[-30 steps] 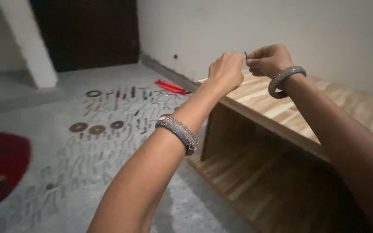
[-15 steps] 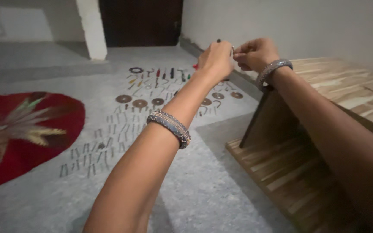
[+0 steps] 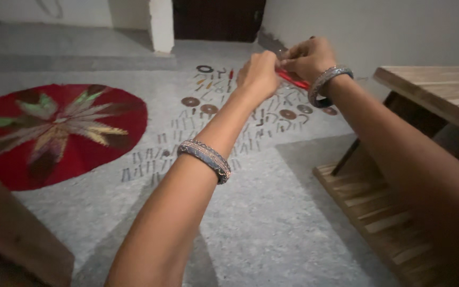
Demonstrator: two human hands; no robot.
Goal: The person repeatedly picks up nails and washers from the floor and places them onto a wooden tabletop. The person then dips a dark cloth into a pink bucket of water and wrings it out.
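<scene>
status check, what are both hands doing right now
Left hand and right hand raised together, both closed on a thin red tool. Small metal parts spread on the floor below. Nothing between the hands and the parts.

Across the last second the head camera swings left and tips down, so the wooden bench (image 3: pixel 442 90), which a second ago fills the right half under the raised hands, now shows only its near corner and its lower slatted shelf (image 3: pixel 383 212) at the right edge. The left hand (image 3: pixel 258 74) and right hand (image 3: pixel 309 56), earlier in front of the wall above the bench top, now sit over the rows of small metal parts (image 3: pixel 213 127) on the grey floor (image 3: pixel 272 223). The round red floor pattern (image 3: pixel 54 133) grows from a sliver at the left edge to a full disc. A thin red tool (image 3: pixel 293 79) now shows between the hands.
</scene>
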